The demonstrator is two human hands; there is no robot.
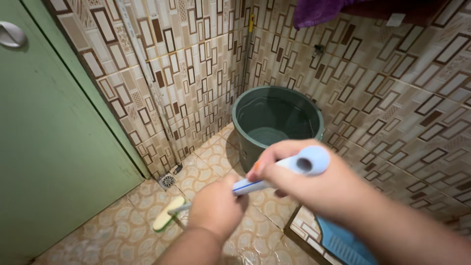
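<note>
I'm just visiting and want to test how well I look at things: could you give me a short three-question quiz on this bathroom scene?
1. True or false: both hands grip the long-handled brush.
2. Which is nearer the floor drain: the brush head or the green bucket?
3. What does the bucket hold? A) water B) sand C) clothes

Key:
1. True: the left hand holds it lower down, the right hand near the blue top end.
2. The brush head.
3. A.
</note>
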